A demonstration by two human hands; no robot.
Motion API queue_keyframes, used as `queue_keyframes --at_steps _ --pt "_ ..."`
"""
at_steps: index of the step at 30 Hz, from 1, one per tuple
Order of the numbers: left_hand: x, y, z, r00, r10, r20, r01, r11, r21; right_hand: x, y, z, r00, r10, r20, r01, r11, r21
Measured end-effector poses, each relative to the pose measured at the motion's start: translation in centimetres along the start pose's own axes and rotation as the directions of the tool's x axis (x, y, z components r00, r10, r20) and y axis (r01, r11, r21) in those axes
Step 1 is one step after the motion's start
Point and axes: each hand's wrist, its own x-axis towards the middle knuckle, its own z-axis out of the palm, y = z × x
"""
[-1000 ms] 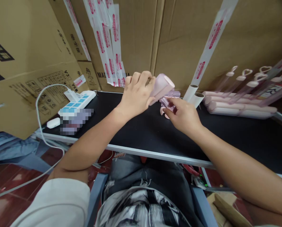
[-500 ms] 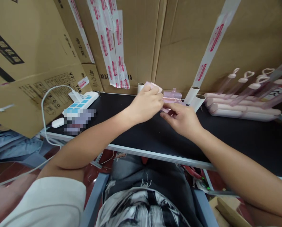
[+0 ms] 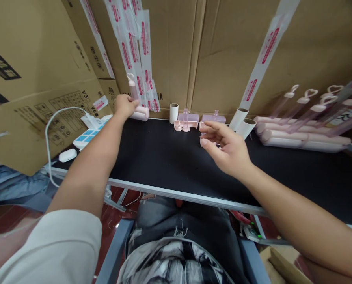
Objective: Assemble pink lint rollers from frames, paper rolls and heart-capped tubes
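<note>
My left hand (image 3: 124, 105) reaches to the far left of the black table (image 3: 170, 157) and closes on a pink roller (image 3: 140, 113) with a clear handle, at the foot of the cardboard wall. Over the table's middle, my right hand (image 3: 226, 146) hovers with fingers apart and loosely curled, holding nothing. Just beyond its fingertips lie small pink plastic parts (image 3: 185, 123) and a pale purple piece (image 3: 213, 118). A short white tube (image 3: 174, 113) stands between the two hands.
Two white cardboard tubes (image 3: 241, 120) lean at the back. Several finished pink rollers (image 3: 300, 136) are stacked at the right. A white power strip (image 3: 90, 134) with cable and a small white case (image 3: 67, 155) sit at the left. Cardboard boxes (image 3: 223, 51) with hanging tape strips wall the back.
My left hand carried the pink roller from the table's middle to the far left and set it against the boxes. My right hand let go of the small parts and opened.
</note>
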Motion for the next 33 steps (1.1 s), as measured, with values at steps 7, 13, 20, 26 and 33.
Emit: queue_keyframes --at_steps 7,13,20,26,33 --pt "2.8 -2.3 2.3 0.988 -0.142 -0.062 0.149 0.979 0.137 0.1 0.3 0.5 0.999 0.026 0.041 -0.028 0.999 0.046" --pt "2.4 -2.8 2.9 0.986 -0.164 -0.04 0.168 0.972 0.166 0.0 0.3 0.3 0.998 0.042 0.047 -0.044 0.998 0.053" --pt "1.2 -3.4 3.2 0.978 -0.189 -0.086 0.199 0.972 0.124 0.0 0.3 0.4 0.995 0.067 0.069 -0.071 0.996 0.056" --pt "0.9 -2.6 2.6 0.984 -0.171 -0.058 0.175 0.982 0.071 0.2 0.2 0.3 0.994 0.076 0.078 -0.08 0.995 0.058" --pt "0.5 -1.2 2.6 0.961 -0.157 -0.227 0.164 0.986 0.01 0.4 0.3 0.0 0.994 0.081 0.071 -0.084 0.996 0.042"
